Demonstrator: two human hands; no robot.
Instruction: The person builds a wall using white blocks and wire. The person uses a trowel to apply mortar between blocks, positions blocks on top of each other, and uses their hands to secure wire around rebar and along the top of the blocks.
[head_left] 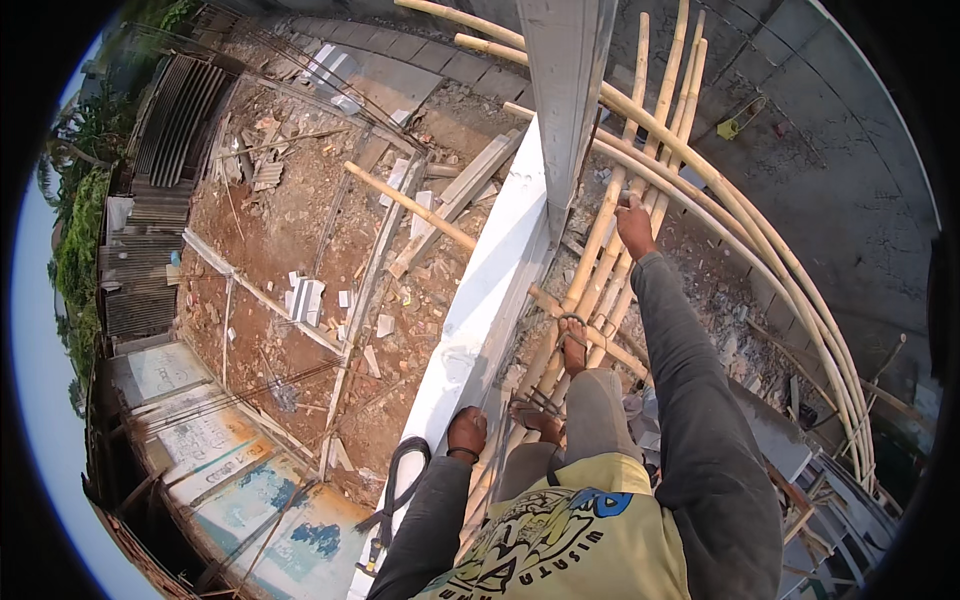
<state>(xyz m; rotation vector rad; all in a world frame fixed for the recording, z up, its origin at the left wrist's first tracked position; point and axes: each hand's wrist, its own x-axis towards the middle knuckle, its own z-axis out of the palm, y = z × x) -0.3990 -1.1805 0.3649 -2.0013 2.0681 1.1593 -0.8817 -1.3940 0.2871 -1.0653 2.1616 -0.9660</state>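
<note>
My left hand (pixel 467 432) is curled at the edge of a long white wall panel (pixel 500 245); its fingertips are hidden. My right arm reaches forward, and my right hand (pixel 634 225) is closed above the bamboo poles (pixel 606 262). Whatever sits between its fingers is too small to make out. Beneath me the poles lie side by side as a walkway, and my sandalled foot (pixel 573 343) stands on them. A looped black cable (pixel 405 482) rests on the white panel, close to my left forearm. A grey upright post (pixel 567 90) rises ahead, left of my right hand.
Long curved bamboo poles (pixel 770 235) sweep around the right side. Far below on the left lies reddish, rubble-strewn ground (pixel 285 215) crossed by concrete beams (pixel 350 385). One bamboo pole (pixel 410 205) sticks out left past the panel. A grey concrete wall (pixel 850 150) stands at right.
</note>
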